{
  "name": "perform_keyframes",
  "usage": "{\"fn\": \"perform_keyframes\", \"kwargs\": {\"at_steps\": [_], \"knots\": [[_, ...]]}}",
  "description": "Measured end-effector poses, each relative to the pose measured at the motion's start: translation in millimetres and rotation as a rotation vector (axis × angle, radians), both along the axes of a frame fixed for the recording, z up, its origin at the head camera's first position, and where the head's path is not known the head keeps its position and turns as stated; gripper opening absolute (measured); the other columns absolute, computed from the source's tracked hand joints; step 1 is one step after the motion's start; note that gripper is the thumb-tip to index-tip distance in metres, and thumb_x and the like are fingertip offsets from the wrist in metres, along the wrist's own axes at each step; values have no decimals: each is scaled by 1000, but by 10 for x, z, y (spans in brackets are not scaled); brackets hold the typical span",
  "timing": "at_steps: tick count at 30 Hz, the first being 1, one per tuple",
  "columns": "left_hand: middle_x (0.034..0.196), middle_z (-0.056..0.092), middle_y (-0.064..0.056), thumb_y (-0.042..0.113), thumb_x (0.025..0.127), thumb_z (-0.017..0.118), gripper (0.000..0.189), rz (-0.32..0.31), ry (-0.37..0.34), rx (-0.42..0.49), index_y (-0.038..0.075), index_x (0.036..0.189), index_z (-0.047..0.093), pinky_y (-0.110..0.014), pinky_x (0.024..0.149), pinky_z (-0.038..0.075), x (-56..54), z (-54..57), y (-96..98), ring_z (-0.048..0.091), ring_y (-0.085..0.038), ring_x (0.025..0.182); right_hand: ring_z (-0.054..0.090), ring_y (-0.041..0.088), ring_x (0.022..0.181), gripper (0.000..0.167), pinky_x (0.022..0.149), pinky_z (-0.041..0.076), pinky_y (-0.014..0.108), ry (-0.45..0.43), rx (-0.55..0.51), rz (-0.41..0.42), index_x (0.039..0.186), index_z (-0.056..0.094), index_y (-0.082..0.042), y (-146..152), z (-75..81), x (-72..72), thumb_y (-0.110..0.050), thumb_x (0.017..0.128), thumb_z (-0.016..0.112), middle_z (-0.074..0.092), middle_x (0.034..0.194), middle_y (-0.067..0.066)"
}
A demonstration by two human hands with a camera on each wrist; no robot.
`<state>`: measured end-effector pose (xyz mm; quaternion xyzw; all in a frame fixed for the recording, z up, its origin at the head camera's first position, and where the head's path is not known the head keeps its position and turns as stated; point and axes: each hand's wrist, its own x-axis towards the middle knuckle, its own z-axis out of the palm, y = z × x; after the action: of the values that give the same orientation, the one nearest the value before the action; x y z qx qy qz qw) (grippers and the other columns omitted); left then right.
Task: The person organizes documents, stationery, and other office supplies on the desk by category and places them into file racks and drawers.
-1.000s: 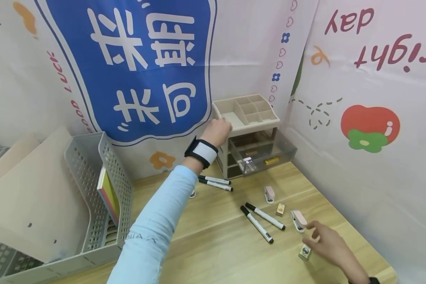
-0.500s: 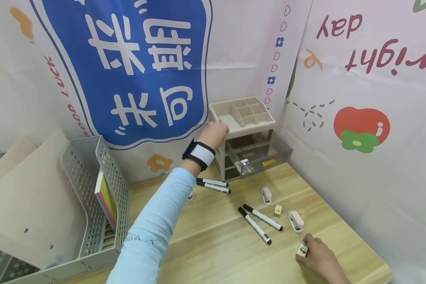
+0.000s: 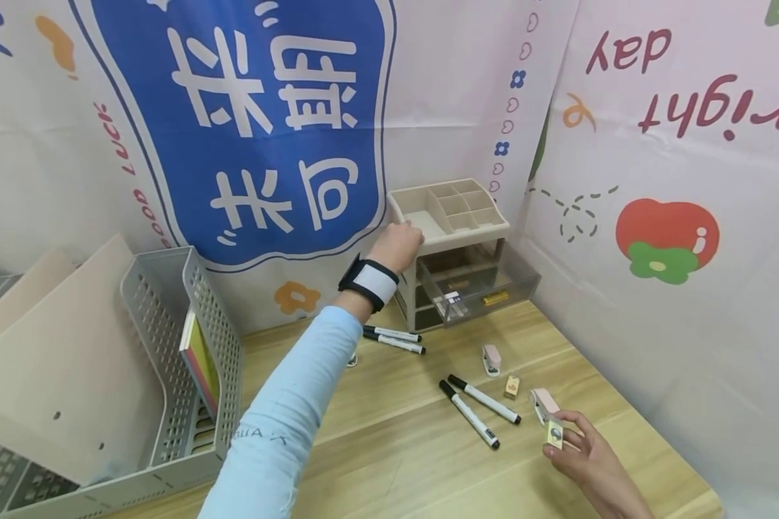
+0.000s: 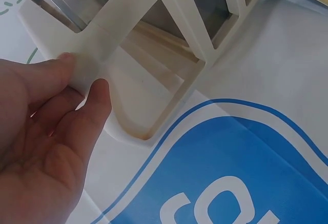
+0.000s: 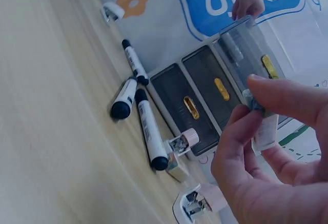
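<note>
My left hand [image 3: 397,245] grips the top left edge of a cream desktop drawer organizer [image 3: 457,236]; the left wrist view has thumb and fingers [image 4: 97,103] pinching its frame. The organizer's clear upper drawer [image 3: 480,310] is pulled out, with a few small white items inside. My right hand [image 3: 593,465] pinches a small yellowish box [image 3: 555,434] between thumb and fingers, raised above the table. Just behind it stands a pink and white mini stapler [image 3: 544,400]. Another mini stapler [image 3: 491,359] and a second small box [image 3: 511,386] lie farther back.
Two black-capped markers [image 3: 470,414] lie mid-table, and two more markers [image 3: 396,339] lie near the organizer. A grey perforated file holder [image 3: 223,324] with folders [image 3: 78,360] fills the left side. Printed cloth walls [image 3: 662,324] border the back and right.
My right hand has come down to the small yellowish box, taken hold of it and lifted it off the table. The left hand stays on the organizer.
</note>
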<state>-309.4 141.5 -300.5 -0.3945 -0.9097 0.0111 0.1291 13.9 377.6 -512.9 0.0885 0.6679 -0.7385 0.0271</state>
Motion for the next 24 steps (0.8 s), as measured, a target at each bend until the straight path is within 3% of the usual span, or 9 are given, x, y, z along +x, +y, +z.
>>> {"fn": "perform_keyframes", "kwargs": {"at_steps": [6, 9, 13, 17, 24], "knots": [[110, 73, -17, -2, 99, 51, 25, 3, -2, -7, 3, 105, 74, -41, 85, 58, -43, -11, -5, 70, -30, 98, 61, 5, 100, 37, 90, 54, 22, 73, -212, 134, 127, 49, -31, 2, 59, -27, -3, 104, 41, 57, 115, -8], [110, 73, -17, -2, 99, 51, 25, 3, 0, -7, 3, 106, 74, -41, 85, 58, -53, -11, -1, 70, -31, 98, 61, 3, 97, 34, 88, 54, 21, 128, -265, 152, 127, 52, -27, -11, 96, -57, -6, 107, 35, 58, 113, -11], [111, 73, -17, -2, 99, 51, 25, 2, -8, -8, 3, 107, 74, -41, 86, 57, -42, -12, -2, 70, -31, 99, 62, 4, 98, 32, 86, 56, 23, 173, -166, 61, 123, 57, -23, -52, 160, -117, -3, 104, 43, 63, 114, -10], [110, 73, -17, -2, 99, 51, 25, 6, -9, -2, 3, 106, 74, -41, 87, 57, -22, -6, -15, 70, -31, 99, 64, 5, 96, 26, 81, 57, 24, 159, -13, -54, 120, 59, -18, -97, 310, -234, -2, 99, 54, 68, 110, -8], [109, 73, -17, -2, 99, 51, 25, 4, -16, 5, 3, 106, 75, -40, 86, 57, -10, 6, -16, 70, -30, 97, 65, 4, 88, 22, 77, 56, 23, 197, 167, -118, 115, 61, -17, -109, 692, -514, -5, 96, 62, 70, 97, -10]]}}
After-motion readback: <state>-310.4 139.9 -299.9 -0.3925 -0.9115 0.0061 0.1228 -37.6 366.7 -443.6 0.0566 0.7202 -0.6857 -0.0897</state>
